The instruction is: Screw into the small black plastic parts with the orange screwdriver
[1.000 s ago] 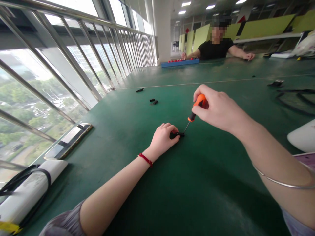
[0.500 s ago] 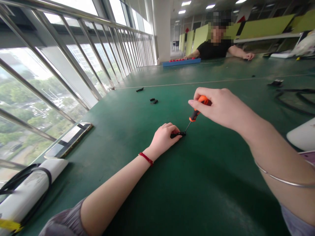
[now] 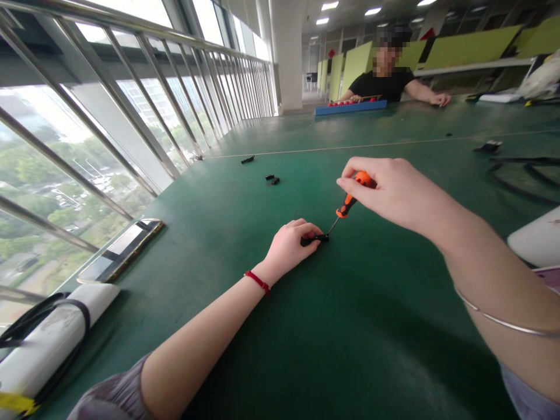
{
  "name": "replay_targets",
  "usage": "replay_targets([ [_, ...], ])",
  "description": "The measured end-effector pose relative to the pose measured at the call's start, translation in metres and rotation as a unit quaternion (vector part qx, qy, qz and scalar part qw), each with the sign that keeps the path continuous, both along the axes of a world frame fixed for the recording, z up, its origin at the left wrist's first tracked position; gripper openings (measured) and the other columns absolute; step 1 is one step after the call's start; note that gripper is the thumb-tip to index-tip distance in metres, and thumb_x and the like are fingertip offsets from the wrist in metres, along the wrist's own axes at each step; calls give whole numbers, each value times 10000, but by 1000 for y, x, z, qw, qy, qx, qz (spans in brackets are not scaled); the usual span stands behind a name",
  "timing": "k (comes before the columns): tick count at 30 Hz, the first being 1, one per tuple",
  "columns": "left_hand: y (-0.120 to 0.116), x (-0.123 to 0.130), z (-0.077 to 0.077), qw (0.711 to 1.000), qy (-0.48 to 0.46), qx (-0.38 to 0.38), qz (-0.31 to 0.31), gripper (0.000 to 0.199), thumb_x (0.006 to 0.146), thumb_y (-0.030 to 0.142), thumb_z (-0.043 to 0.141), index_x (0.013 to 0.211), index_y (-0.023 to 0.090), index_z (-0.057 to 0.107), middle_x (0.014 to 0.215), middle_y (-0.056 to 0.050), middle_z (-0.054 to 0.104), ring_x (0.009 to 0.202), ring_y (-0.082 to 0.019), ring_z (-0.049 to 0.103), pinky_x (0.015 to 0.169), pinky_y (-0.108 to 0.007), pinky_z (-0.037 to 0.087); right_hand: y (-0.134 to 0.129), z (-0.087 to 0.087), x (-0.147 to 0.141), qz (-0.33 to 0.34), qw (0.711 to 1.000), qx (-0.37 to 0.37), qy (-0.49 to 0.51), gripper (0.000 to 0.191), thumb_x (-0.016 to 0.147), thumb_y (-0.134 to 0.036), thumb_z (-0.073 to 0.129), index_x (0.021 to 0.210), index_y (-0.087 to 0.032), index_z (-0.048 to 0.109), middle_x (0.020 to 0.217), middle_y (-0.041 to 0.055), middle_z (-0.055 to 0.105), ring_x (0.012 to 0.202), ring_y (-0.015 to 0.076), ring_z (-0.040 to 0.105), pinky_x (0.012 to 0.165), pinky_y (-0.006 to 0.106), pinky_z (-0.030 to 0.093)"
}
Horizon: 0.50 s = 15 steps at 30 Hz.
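Note:
My left hand (image 3: 292,246) rests on the green table (image 3: 245,350) and pinches a small black part (image 3: 315,238) between thumb and fingers. Its exact kind is too small to tell. My right hand (image 3: 385,186) is closed round the orange and black handle of a screwdriver (image 3: 347,205). The screwdriver is tilted, its thin shaft running down to the right end of the black part. Whether the tip sits in a screw there cannot be made out.
Farther back lie small black pieces (image 3: 272,179) and another black piece (image 3: 247,159). A phone (image 3: 120,251) and a white bar with a black cable (image 3: 56,335) lie at left. Across the table sits a person (image 3: 385,84) behind a blue tray (image 3: 350,108) with red items. Black cables (image 3: 525,169) lie at right.
The blue tray across the table has shifted to the right. Both my hands, the screwdriver and the black part stay nearly in place.

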<state>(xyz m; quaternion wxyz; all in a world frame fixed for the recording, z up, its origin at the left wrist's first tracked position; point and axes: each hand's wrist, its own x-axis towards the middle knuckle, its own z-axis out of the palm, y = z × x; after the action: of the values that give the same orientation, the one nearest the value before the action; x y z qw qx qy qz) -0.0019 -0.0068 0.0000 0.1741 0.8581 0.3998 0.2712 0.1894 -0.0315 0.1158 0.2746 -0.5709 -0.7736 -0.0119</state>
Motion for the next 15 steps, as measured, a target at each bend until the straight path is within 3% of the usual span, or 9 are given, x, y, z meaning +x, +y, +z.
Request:
replay_targets([
  [2,0,0,-1,1000,-4,-1,-1,192,790,197,559,940,221,676,860,-18,598,796,-145,565,721,-273,484,0,0,-1,-8,1000,10,10,114,775,-321,554,808,-213,543,572,-21,521,453,109,415,466,250,272],
  [5,1,0,-1,1000,-8,-3,1,188,785,195,568,935,222,678,858,-16,599,792,-143,564,723,-270,488,0,-2,-3,-18,1000,12,16,149,739,-300,585,843,-211,527,572,-26,525,451,110,424,466,249,280],
  [10,0,1,0,1000,-6,-5,4,180,781,191,570,918,222,682,844,-15,598,792,-145,565,731,-273,488,0,-2,-3,0,1000,8,10,242,847,-405,465,717,-218,545,511,-17,508,428,110,391,449,253,249],
  [15,0,1,0,1000,-8,-7,2,175,785,197,569,917,217,681,839,-17,597,786,-145,565,721,-271,488,0,-3,-2,-1,999,34,21,119,758,-298,566,837,-211,547,565,-21,530,443,106,408,458,249,264],
])
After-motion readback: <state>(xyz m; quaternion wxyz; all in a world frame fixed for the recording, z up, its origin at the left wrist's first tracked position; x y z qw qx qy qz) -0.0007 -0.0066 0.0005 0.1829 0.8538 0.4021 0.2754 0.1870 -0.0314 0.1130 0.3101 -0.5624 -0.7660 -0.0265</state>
